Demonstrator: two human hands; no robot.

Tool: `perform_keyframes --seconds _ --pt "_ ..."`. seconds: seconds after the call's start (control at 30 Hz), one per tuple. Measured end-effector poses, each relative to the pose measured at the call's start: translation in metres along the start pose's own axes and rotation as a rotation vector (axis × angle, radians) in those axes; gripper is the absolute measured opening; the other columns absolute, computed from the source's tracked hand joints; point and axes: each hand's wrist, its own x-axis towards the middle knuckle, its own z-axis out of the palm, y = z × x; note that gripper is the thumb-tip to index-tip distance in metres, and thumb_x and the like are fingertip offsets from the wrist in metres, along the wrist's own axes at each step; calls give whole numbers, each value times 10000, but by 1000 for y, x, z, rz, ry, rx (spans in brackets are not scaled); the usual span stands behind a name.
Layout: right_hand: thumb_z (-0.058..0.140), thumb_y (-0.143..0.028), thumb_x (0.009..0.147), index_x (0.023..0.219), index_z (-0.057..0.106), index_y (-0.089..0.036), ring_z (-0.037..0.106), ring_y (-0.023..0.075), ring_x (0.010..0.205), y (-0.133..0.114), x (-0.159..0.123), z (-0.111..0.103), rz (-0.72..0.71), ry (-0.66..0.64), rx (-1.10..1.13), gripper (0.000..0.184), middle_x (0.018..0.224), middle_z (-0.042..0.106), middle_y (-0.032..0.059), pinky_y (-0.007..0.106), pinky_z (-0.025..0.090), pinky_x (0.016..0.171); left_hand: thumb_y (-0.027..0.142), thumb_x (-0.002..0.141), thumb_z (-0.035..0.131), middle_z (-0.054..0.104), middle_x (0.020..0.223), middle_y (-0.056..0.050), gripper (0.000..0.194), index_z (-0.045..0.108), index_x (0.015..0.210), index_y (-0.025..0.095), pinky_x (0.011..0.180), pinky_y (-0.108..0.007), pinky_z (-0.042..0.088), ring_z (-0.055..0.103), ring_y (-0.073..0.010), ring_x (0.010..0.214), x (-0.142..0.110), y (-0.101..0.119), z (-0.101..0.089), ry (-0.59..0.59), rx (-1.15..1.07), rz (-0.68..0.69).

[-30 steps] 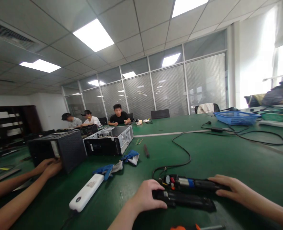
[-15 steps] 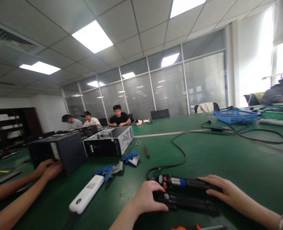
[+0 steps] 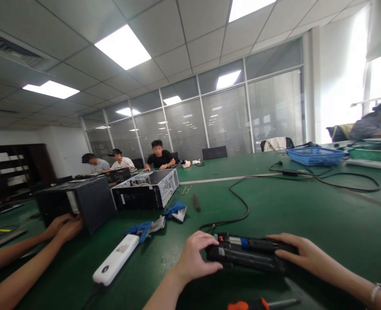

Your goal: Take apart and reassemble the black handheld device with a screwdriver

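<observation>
A long black corded device with an open body lies at the lower right, its inside showing a silver and blue barrel (image 3: pixel 238 242). Along its near side sits a long black casing half (image 3: pixel 248 257), touching or nearly touching the body. My left hand (image 3: pixel 198 256) is closed round the casing half's left end, thumb below and fingers above. My right hand (image 3: pixel 302 254) grips the right end of the black body, fingers over the far side and thumb on the near side. Closer to me lies a screwdriver (image 3: pixel 250 304) with an orange and black handle.
A white power strip (image 3: pixel 116 260) and blue-grey gloves (image 3: pixel 145 228) lie left of my hands. Another person's hands (image 3: pixel 66 226) work at a black computer case (image 3: pixel 98 202). Behind stands an open case (image 3: pixel 139 196). A black cable (image 3: pixel 242 196) runs towards a blue basket (image 3: pixel 316 156).
My left hand has moved slightly away from me, bringing the casing half up against the open body. My right hand stays at the right end, almost unmoved.
</observation>
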Motion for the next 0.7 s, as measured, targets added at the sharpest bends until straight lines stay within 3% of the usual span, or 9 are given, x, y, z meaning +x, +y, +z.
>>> perform_keyframes --seconds 0.27,0.47,0.7 --pt "489 -531 897 1274 583 -225 569 279 1141 -20 -3 -5 -86 249 -93 495 1240 620 91 431 467 997 252 697 801 676 1097 -80 419 666 1091 213 938 -389 484 606 -254 1034 7 -4 -3 205 34 40" --pt "350 -458 971 1324 541 -236 563 256 1144 -33 -5 -2 -194 238 -127 458 1278 585 91 415 472 989 253 728 787 671 1119 -85 400 654 1102 210 959 -408 476 594 -255 1057 13 -9 8 217 55 70" --pt "268 -477 985 1396 456 -243 569 266 1148 -36 -8 0 -126 304 -99 509 1260 606 84 433 477 976 234 745 772 659 1148 -89 410 647 1136 211 985 -430 462 576 -261 1086 14 -15 15 213 90 45"
